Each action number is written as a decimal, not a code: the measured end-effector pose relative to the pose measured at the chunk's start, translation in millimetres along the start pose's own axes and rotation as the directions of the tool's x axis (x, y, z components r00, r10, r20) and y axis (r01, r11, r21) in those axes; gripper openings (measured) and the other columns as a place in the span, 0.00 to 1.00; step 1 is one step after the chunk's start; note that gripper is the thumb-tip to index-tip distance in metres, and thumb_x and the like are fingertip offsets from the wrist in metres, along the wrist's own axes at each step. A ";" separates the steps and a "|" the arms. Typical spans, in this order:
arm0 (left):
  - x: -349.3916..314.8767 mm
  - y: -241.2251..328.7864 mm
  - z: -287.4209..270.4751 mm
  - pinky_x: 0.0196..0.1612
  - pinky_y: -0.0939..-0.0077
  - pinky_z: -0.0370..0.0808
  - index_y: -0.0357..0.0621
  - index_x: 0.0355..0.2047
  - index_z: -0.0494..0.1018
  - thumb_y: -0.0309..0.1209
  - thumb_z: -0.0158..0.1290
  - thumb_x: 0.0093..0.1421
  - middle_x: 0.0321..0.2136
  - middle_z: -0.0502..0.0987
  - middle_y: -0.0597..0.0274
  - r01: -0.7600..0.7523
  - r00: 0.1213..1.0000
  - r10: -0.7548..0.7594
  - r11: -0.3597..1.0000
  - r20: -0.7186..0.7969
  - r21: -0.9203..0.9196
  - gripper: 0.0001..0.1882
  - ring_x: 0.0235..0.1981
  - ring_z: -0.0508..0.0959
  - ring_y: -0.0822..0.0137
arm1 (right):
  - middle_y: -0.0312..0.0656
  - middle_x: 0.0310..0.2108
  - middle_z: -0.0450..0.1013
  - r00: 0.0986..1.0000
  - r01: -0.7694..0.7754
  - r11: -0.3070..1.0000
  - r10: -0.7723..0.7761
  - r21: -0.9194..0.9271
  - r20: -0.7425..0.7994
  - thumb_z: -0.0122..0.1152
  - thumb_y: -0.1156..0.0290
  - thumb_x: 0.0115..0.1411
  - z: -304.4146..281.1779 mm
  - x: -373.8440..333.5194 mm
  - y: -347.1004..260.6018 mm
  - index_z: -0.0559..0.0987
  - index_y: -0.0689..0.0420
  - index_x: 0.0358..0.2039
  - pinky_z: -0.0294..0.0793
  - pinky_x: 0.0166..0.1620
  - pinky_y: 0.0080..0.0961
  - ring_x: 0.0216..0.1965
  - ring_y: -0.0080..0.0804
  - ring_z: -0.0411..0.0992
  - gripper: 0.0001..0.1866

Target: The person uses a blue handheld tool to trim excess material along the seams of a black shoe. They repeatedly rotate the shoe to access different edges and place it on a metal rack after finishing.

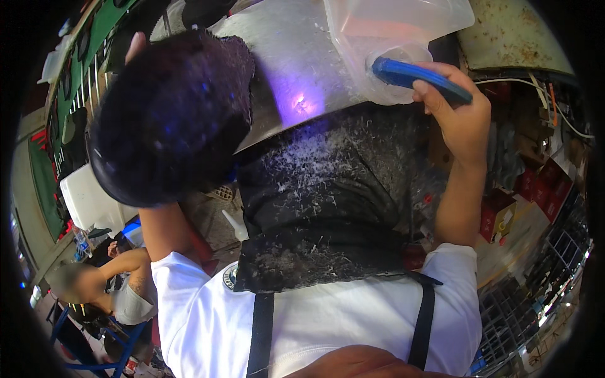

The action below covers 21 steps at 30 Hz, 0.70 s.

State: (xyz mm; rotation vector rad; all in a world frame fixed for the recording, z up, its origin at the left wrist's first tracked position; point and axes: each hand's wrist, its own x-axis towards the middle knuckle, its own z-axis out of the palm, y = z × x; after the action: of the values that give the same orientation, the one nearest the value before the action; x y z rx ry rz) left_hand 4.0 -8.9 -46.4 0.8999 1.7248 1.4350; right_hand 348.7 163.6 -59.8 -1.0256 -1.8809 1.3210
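My left hand (136, 46) holds up a large, glossy black rounded object (170, 120) with a rough, fuzzy-looking edge; I cannot make out its kind. Only a fingertip shows past its upper left side, the rest of the hand being hidden behind it. In my right hand (463, 120) is a blue-handled tool (416, 77), pinched between thumb and fingers. Its far end points into a translucent plastic cup (394, 94), where the tip is hard to see. The cup sits by the edge of a metal worktop (277, 38), lit by a purple glow.
A translucent plastic bin (441, 16) stands behind the cup. Pale shavings cover my black apron (315, 189). A white container (88, 195) is at the left, with a seated person (120, 283) below it. Red boxes (545, 186) and a wire rack (535, 296) lie right.
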 end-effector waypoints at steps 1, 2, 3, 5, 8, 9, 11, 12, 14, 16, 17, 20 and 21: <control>-1.2 -3.0 1.1 0.57 0.61 0.67 0.36 0.56 0.64 0.36 0.48 0.62 0.55 0.70 0.45 0.028 1.000 -0.028 0.999 0.002 -0.030 0.25 0.55 0.71 0.52 | 0.37 0.26 0.77 0.999 0.018 1.000 -0.018 -0.009 0.044 0.67 0.73 0.58 -4.1 0.1 2.2 0.80 0.65 0.43 0.70 0.30 0.15 0.27 0.17 0.73 0.13; -2.1 -5.7 3.5 0.58 0.61 0.66 0.36 0.57 0.64 0.36 0.47 0.62 0.55 0.70 0.45 0.057 0.998 -0.056 0.997 0.005 -0.060 0.25 0.55 0.71 0.52 | 0.37 0.26 0.77 0.995 0.037 0.999 -0.035 -0.017 0.089 0.66 0.73 0.58 -9.6 0.3 5.7 0.80 0.65 0.43 0.70 0.29 0.15 0.27 0.17 0.72 0.13; -1.5 -5.6 7.6 0.58 0.61 0.66 0.36 0.57 0.64 0.36 0.47 0.62 0.55 0.69 0.45 0.084 0.996 -0.083 0.993 0.006 -0.078 0.25 0.56 0.70 0.52 | 0.37 0.26 0.77 0.990 0.049 0.999 -0.047 -0.015 0.134 0.66 0.73 0.58 -14.2 0.6 8.9 0.80 0.65 0.43 0.70 0.29 0.15 0.26 0.17 0.72 0.13; -1.6 -5.6 15.4 0.60 0.61 0.65 0.35 0.58 0.64 0.37 0.47 0.63 0.56 0.69 0.45 0.128 0.992 -0.128 0.986 0.009 -0.109 0.26 0.56 0.70 0.53 | 0.37 0.25 0.77 0.992 -0.091 0.994 0.085 0.056 0.093 0.65 0.74 0.59 -16.6 -1.0 3.6 0.80 0.65 0.41 0.71 0.27 0.15 0.24 0.17 0.72 0.12; -10.4 -19.9 17.3 0.61 0.61 0.64 0.34 0.59 0.64 0.38 0.46 0.64 0.57 0.68 0.46 0.150 0.988 -0.153 0.970 -0.001 -0.189 0.27 0.58 0.69 0.54 | 0.39 0.25 0.77 0.969 -0.249 0.937 0.243 0.247 0.054 0.64 0.75 0.59 -13.6 -3.6 1.5 0.80 0.66 0.40 0.72 0.26 0.16 0.24 0.19 0.73 0.10; -13.6 -22.7 16.2 0.62 0.61 0.63 0.34 0.59 0.64 0.38 0.45 0.64 0.58 0.68 0.46 0.167 0.985 -0.173 0.962 -0.008 -0.216 0.27 0.58 0.69 0.54 | 0.39 0.25 0.77 0.951 -0.305 0.891 0.304 0.336 0.056 0.64 0.75 0.59 -12.7 -2.6 3.4 0.80 0.67 0.39 0.73 0.25 0.17 0.24 0.20 0.74 0.10; -23.8 -35.6 14.1 0.63 0.62 0.63 0.33 0.59 0.64 0.39 0.45 0.64 0.58 0.68 0.46 0.173 0.982 -0.189 0.936 -0.024 -0.305 0.28 0.59 0.68 0.54 | 0.43 0.26 0.77 0.870 -0.406 0.735 0.492 0.543 -0.015 0.64 0.72 0.59 -13.6 -6.0 4.2 0.78 0.69 0.39 0.74 0.24 0.19 0.23 0.24 0.75 0.13; -36.5 -44.4 7.8 0.64 0.62 0.62 0.32 0.60 0.64 0.39 0.44 0.65 0.59 0.68 0.46 0.132 0.984 -0.168 0.916 -0.062 -0.379 0.28 0.60 0.68 0.55 | 0.44 0.26 0.77 0.844 -0.403 0.653 0.536 0.641 -0.015 0.64 0.70 0.59 -16.3 -9.5 7.0 0.78 0.69 0.40 0.74 0.23 0.20 0.23 0.25 0.75 0.14; -51.1 -57.5 -2.4 0.65 0.64 0.59 0.30 0.59 0.64 0.36 0.45 0.63 0.58 0.68 0.46 -0.028 1.000 0.026 0.978 -0.011 -0.207 0.28 0.62 0.65 0.56 | 0.46 0.28 0.77 0.838 -0.315 0.673 0.528 0.669 -0.136 0.63 0.68 0.60 -11.2 -20.6 17.0 0.77 0.69 0.41 0.74 0.23 0.22 0.22 0.29 0.75 0.16; -46.8 -64.2 -13.9 0.59 0.53 0.66 0.35 0.52 0.66 0.28 0.48 0.61 0.52 0.72 0.40 -0.426 0.901 0.363 0.848 0.240 0.315 0.19 0.55 0.71 0.46 | 0.48 0.29 0.77 0.899 -0.191 0.765 0.388 0.616 -0.203 0.61 0.67 0.60 4.9 -40.2 28.9 0.76 0.69 0.42 0.74 0.22 0.24 0.23 0.32 0.75 0.17; -47.8 -63.3 -13.1 0.54 0.48 0.70 0.37 0.47 0.65 0.25 0.49 0.59 0.49 0.74 0.38 -0.639 0.769 0.535 0.628 0.350 0.445 0.15 0.51 0.74 0.42 | 0.48 0.30 0.77 0.934 -0.167 0.740 0.331 0.652 -0.137 0.61 0.67 0.61 11.2 -50.3 38.2 0.76 0.69 0.43 0.74 0.22 0.25 0.23 0.33 0.75 0.17; -48.5 -65.6 -6.2 0.48 0.43 0.76 0.39 0.42 0.64 0.21 0.51 0.56 0.45 0.76 0.37 -0.811 0.538 0.711 0.290 0.452 0.509 0.13 0.46 0.78 0.38 | 0.47 0.31 0.77 0.853 -0.341 0.402 0.513 0.850 0.100 0.60 0.65 0.61 62.6 -70.5 33.2 0.76 0.67 0.44 0.77 0.26 0.29 0.29 0.35 0.76 0.18; -48.1 -67.5 -3.8 0.48 0.42 0.76 0.39 0.42 0.64 0.21 0.51 0.56 0.44 0.76 0.37 -0.817 0.516 0.730 0.264 0.448 0.512 0.13 0.45 0.78 0.39 | 0.47 0.32 0.77 0.811 -0.371 0.217 0.550 0.903 0.201 0.60 0.64 0.61 84.7 -70.7 26.6 0.76 0.66 0.44 0.78 0.28 0.30 0.31 0.35 0.76 0.18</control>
State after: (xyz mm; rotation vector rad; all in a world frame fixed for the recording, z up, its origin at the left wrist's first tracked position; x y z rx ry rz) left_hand 20.4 -61.5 -108.4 2.5181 1.7747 1.1600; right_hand 321.4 68.2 -115.0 -0.9870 -0.3511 2.1608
